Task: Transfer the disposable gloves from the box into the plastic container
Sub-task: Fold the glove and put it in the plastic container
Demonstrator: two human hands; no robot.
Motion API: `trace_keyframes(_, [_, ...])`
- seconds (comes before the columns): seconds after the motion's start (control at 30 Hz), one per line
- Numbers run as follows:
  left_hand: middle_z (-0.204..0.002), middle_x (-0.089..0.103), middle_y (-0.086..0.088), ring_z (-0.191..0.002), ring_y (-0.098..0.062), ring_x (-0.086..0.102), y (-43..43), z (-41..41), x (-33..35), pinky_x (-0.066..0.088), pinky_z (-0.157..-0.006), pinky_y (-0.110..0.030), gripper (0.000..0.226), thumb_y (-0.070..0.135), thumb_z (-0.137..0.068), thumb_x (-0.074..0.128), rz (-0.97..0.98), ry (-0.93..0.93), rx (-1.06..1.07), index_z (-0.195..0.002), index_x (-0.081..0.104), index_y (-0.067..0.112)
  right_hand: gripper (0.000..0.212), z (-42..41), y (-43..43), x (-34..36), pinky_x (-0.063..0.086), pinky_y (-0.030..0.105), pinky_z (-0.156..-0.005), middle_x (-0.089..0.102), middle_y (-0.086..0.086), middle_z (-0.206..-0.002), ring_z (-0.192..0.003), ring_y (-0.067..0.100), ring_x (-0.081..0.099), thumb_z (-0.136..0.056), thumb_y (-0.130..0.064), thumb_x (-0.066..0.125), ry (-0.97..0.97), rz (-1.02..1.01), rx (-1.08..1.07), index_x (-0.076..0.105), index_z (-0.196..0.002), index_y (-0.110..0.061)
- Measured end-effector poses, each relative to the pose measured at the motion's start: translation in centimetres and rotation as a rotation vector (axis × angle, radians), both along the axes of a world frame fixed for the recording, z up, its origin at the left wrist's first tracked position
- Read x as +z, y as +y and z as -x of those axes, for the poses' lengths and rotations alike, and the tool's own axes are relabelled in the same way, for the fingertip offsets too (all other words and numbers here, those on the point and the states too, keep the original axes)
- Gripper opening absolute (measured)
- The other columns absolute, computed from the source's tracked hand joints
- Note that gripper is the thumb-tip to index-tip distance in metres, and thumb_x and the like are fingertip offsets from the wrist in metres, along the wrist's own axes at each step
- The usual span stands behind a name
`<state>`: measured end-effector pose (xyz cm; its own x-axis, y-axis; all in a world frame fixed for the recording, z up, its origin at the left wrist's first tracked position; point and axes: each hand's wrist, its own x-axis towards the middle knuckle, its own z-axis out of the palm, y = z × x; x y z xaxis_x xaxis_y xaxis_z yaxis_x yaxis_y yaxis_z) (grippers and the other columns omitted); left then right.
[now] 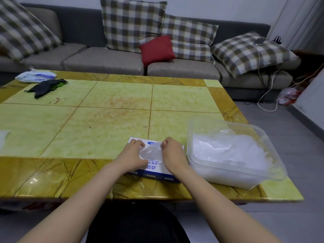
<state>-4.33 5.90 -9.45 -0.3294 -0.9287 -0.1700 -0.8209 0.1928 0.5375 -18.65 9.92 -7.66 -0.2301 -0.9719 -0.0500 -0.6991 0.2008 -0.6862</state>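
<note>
A blue and white glove box (156, 170) lies flat near the table's front edge. Thin clear gloves (151, 151) bulge out of its top opening. My left hand (131, 155) pinches the left side of that bunch with curled fingers. On the right side of the bunch, my right hand (172, 154) pinches it the same way. Just right of the box stands the clear plastic container (273, 155), holding a heap of translucent gloves (231, 149).
The yellow-green tiled table (98, 123) carries a dark cloth item (47, 86) and a white plastic pack (36, 76) at its far left. A grey sofa with checked cushions (133, 23) stands behind. Cables and a bag lie on the floor at right.
</note>
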Motion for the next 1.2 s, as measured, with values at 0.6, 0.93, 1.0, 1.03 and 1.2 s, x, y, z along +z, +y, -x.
trace_keyframes(0.6, [-0.139,0.039,-0.011,-0.121,-0.024,0.045,-1.0,0.4,2.8,0.036,-0.087,-0.023,0.047,0.003,-0.09,0.045,-0.069,0.015,-0.057,-0.135,0.038,0.012,0.027,5.1,-0.2,9.1,0.053,0.048,-0.077,0.062,0.013,-0.084,-0.082,0.031,0.061,-0.101,-0.012,0.028,-0.116,0.419,-0.033,0.048,-0.083,-0.012])
trace_keyframes(0.93, [-0.077,0.058,-0.004,-0.073,-0.014,0.051,0.0,6.2,11.8,0.04,-0.071,-0.028,0.009,0.014,-0.083,0.067,0.018,0.487,-0.203,-0.08,0.061,0.008,0.016,6.9,2.4,10.4,0.047,0.045,-0.073,0.061,-0.004,-0.08,-0.079,0.026,0.057,-0.101,-0.018,0.033,0.268,0.408,0.204,0.042,-0.088,-0.018])
trace_keyframes(1.0, [-0.068,0.05,0.002,-0.066,-0.011,0.046,0.0,6.7,12.2,0.035,-0.063,-0.026,0.023,0.016,-0.083,0.066,0.109,0.434,-0.177,-0.065,0.052,0.012,0.019,7.7,2.8,10.5,0.048,0.046,-0.076,0.064,-0.003,-0.082,-0.079,0.024,0.059,-0.101,-0.03,0.034,0.198,0.366,0.18,0.045,-0.092,-0.017])
trace_keyframes(1.03, [-0.068,0.05,0.003,-0.066,-0.011,0.046,0.1,7.0,12.5,0.035,-0.061,-0.025,0.025,0.017,-0.083,0.065,0.14,0.431,-0.163,-0.063,0.05,0.013,0.023,8.1,3.1,10.3,0.049,0.046,-0.078,0.064,-0.003,-0.088,-0.083,0.021,0.061,-0.099,-0.039,0.037,0.166,0.307,0.17,0.046,-0.098,-0.018])
trace_keyframes(1.2, [-0.076,0.061,-0.01,-0.073,-0.026,0.056,0.4,8.6,12.9,0.038,-0.063,-0.031,0.022,0.018,-0.087,0.056,0.101,0.463,-0.122,-0.068,0.048,0.011,0.057,9.0,4.7,8.8,0.05,0.031,-0.079,0.058,-0.015,-0.104,-0.093,0.008,0.059,-0.077,-0.054,0.067,0.186,0.095,0.203,0.042,-0.12,-0.026])
